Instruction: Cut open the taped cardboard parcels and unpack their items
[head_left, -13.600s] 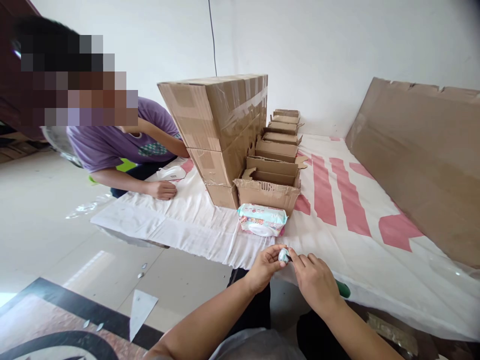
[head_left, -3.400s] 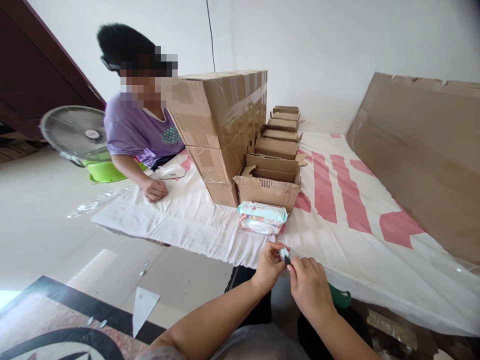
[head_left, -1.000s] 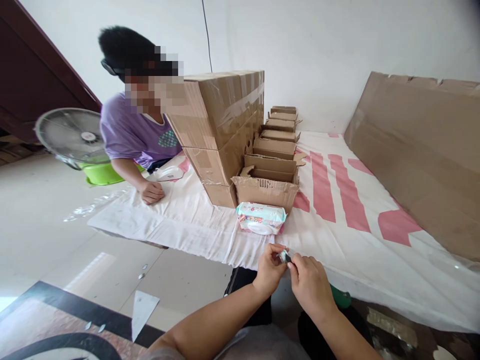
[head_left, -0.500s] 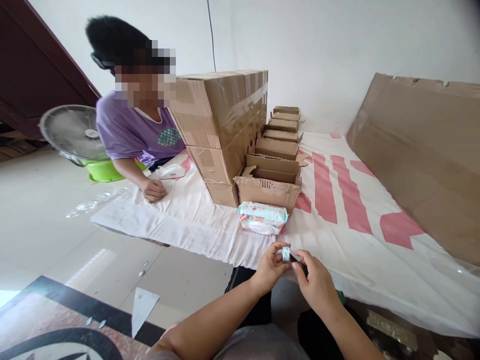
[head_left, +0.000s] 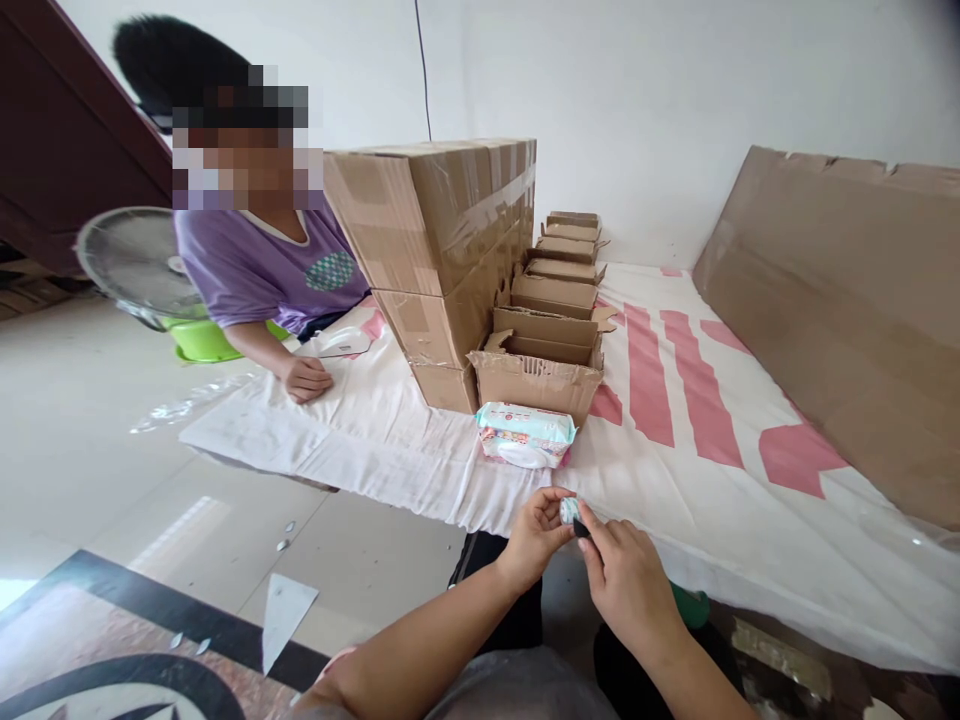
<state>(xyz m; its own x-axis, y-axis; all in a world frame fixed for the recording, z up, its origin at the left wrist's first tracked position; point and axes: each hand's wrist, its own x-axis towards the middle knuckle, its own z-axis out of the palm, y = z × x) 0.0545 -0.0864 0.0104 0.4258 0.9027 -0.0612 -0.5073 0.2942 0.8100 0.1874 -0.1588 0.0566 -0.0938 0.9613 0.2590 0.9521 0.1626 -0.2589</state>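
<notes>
Between the thumb and fingers of my left hand (head_left: 538, 537) is a small white and light-green roll-shaped piece (head_left: 568, 511), too small to name surely. My right hand (head_left: 626, 570) pinches a small black object (head_left: 580, 528), its tip against or right beside the piece; the fingers cover most of it. Both hands are close together just in front of the table's near edge. Beyond them, a pack of wet wipes (head_left: 526, 436) lies on the cloth, against an open cardboard box.
Stacked taped cartons (head_left: 420, 220) rise at the table's middle, with a row of open boxes (head_left: 540, 385) alongside. A large cardboard sheet (head_left: 832, 300) leans at right. Across the table sits a person in a purple shirt (head_left: 255, 260), hand resting on the cloth (head_left: 420, 450). A fan (head_left: 135, 260) stands behind.
My right hand has shifted left, bringing the black object up to the small piece, which has turned in my left fingers. The other person's head and upper body have moved left.
</notes>
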